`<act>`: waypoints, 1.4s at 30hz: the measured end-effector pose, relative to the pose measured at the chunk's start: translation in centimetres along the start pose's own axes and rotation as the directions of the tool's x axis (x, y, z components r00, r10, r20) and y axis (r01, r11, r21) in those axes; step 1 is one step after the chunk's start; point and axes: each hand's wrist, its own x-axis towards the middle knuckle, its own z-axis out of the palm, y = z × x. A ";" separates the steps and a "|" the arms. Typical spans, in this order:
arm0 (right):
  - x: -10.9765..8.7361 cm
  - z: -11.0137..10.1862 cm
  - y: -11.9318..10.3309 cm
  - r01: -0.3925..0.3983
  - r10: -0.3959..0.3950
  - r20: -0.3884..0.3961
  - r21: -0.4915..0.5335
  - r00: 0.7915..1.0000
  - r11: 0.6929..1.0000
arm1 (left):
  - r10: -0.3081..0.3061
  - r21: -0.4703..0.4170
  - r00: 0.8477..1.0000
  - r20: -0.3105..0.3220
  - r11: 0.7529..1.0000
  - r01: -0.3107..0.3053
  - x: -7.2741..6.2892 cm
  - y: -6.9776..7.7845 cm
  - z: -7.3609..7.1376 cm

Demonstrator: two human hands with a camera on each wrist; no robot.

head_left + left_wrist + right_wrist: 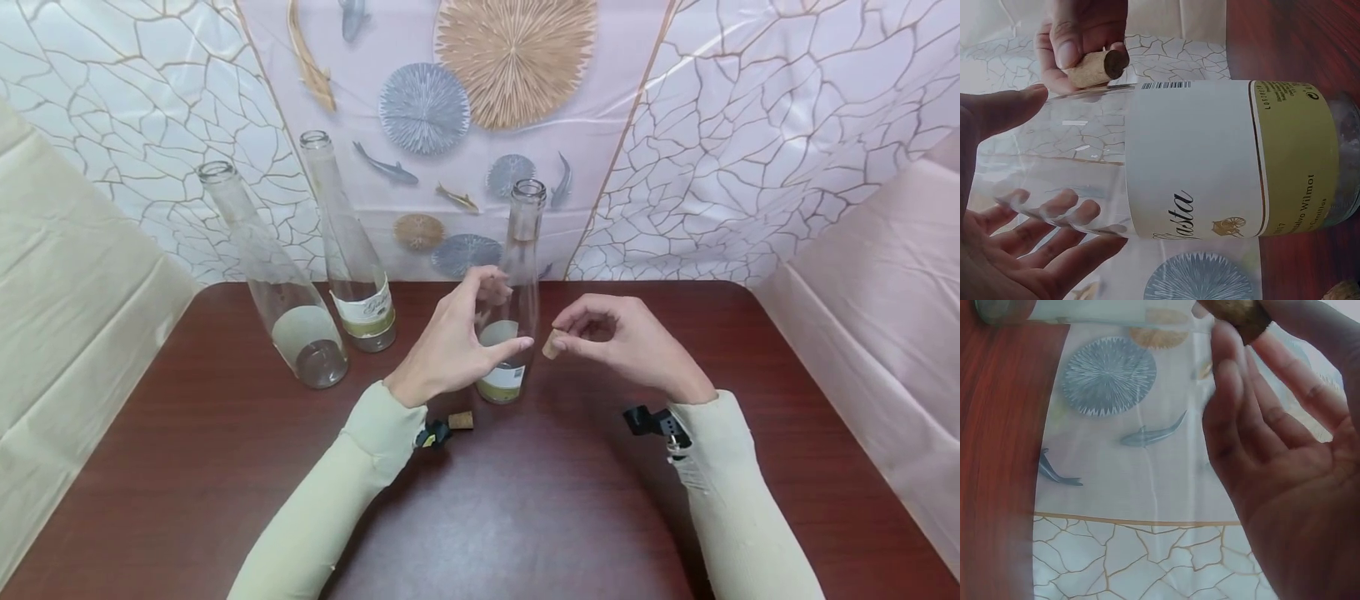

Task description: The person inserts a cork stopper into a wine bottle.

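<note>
On reddish tabletop (480, 517) stands a bottle (522, 292), left hand (453, 340) spread around it, right hand (628, 340) pinching a cork (552, 345) alongside.

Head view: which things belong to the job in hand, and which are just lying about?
In use:
cork, pinched by the right hand
rightmost clear glass bottle, left hand around it, contact unclear

Seemingly lying about, though possibly meant for the same work:
loose cork on the table
far-left clear glass bottle
clear glass bottle beside that
</note>
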 end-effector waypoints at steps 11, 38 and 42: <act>0.1 -1.4 -2.4 0.217 -0.226 0.006 -0.307 0.974 0.927 | 0.016 0.025 1.000 0.015 1.000 -0.017 0.0 -0.1 -0.1; 1.8 -5.4 -7.5 0.488 -0.490 0.122 -0.449 0.863 0.748 | 0.008 0.130 1.000 0.015 0.991 -0.010 -0.1 -0.1 0.0; 2.0 -6.1 -8.5 0.465 -0.457 0.138 -0.466 0.879 0.753 | 0.017 0.133 1.000 0.010 0.991 -0.018 -0.1 -0.2 0.0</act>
